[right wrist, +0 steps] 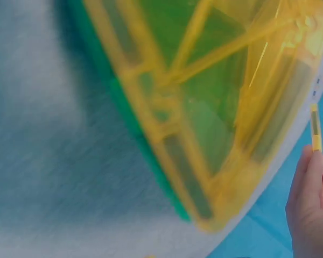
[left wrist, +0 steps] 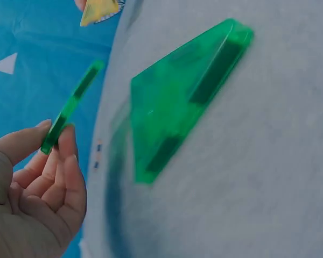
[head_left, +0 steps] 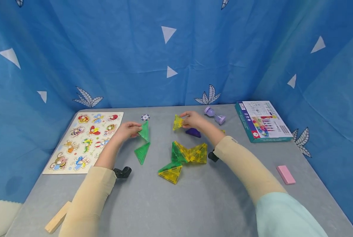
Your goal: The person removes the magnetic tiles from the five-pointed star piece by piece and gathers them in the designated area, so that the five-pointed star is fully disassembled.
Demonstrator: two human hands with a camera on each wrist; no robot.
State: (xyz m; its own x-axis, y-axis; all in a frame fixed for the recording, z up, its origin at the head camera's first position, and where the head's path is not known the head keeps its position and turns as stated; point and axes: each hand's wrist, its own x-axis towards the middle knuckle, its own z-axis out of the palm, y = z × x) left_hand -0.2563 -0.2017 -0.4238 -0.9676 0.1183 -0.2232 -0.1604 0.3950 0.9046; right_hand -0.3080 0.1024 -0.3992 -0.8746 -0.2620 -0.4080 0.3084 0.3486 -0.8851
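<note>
Between thumb and fingers, my left hand (head_left: 127,131) pinches a green triangular magnetic tile (head_left: 145,132) by one corner; the left wrist view shows this tile (left wrist: 74,105) edge-on. A second green triangular tile (head_left: 142,153) lies on the table just below it. My right hand (head_left: 192,119) pinches a yellow triangular magnetic tile (head_left: 177,122), its thin edge (right wrist: 315,128) turned to the right wrist camera. Nearer me stands a joined cluster of yellow and green tiles (head_left: 197,153), with a folded part toward the front left. Close under the right hand lies a purple tile (head_left: 193,133).
An insect puzzle board (head_left: 84,141) lies at the left, a wooden block (head_left: 58,217) at the front left. Toward the back are a poker chip (head_left: 145,117) and a purple hourglass (head_left: 214,115). A boxed set (head_left: 263,121) and a pink block (head_left: 286,174) are at right.
</note>
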